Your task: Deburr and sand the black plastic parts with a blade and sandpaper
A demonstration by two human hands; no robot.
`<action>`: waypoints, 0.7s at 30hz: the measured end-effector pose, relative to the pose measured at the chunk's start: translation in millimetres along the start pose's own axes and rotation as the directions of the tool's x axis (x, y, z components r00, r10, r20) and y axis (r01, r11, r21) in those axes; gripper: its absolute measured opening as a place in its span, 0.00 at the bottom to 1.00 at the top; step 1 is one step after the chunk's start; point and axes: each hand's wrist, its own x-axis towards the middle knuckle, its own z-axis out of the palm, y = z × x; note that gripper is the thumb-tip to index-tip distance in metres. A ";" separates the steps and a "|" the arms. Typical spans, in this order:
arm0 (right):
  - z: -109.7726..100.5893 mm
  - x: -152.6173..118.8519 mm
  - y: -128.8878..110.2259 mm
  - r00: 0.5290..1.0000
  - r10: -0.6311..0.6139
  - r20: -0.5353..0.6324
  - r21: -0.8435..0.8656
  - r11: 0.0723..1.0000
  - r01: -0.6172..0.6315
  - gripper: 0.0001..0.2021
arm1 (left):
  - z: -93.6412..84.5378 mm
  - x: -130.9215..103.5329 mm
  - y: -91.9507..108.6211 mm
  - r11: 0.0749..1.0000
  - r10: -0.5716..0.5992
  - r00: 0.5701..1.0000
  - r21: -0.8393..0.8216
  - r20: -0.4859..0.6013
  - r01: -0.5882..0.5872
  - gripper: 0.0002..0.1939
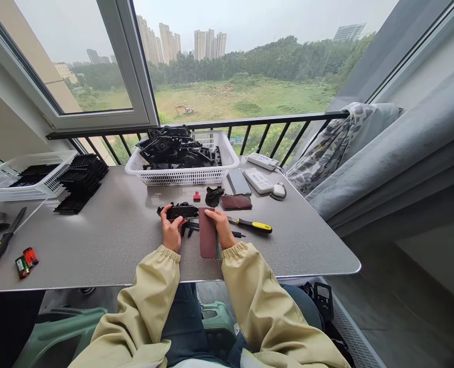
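My left hand [172, 230] is closed round a black plastic part [181, 210], thumb in front, just above the table. Pinched in my right hand [223, 228] is a folded strip of brown sandpaper [207, 237] with a green edge, held upright, its top left corner close to the black part's right end. Whether the two touch I cannot tell. Behind my hands lies a black caliper [189, 228], partly hidden by the sandpaper. A yellow-and-black handled tool [255, 225] lies right of my right hand. Another folded sandpaper piece [236, 203] rests beyond it.
A white basket [184, 177] heaped with black parts stands at the back. Nearby are a red piece [197, 196], a black part [213, 196] and white power strips [258, 180]. At left are stacked black parts [79, 181], a screwdriver [6, 236] and batteries [26, 262].
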 end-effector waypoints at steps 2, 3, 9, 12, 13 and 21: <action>-1.2 1.0 -0.2 1.000 -0.002 -0.024 0.023 1.000 0.002 0.14 | 1.1 -0.6 1.6 1.000 -0.015 1.000 -0.021 -0.003 0.015 0.31; -1.8 1.5 0.0 0.999 -0.004 -0.036 0.031 0.999 0.005 0.15 | 1.4 -0.6 2.0 0.999 -0.022 1.000 -0.028 -0.002 0.022 0.32; -0.8 0.3 2.1 0.999 -0.020 -0.027 0.046 0.999 0.021 0.15 | 0.5 1.4 2.1 0.998 -0.047 0.999 -0.049 0.004 0.047 0.32; 3.1 -3.3 2.4 0.999 -0.037 0.013 0.035 0.999 0.037 0.14 | 1.8 -0.9 2.0 0.998 -0.047 0.999 -0.036 0.018 0.047 0.32; 4.5 -4.4 2.2 0.999 -0.043 0.029 0.029 0.999 0.042 0.14 | 2.6 -2.0 1.7 0.999 -0.045 0.999 -0.024 0.025 0.045 0.33; 8.5 -7.8 1.4 0.988 -0.067 0.142 -0.049 0.996 0.075 0.17 | 2.2 -2.4 -3.2 0.997 -0.040 0.994 0.062 0.097 0.034 0.28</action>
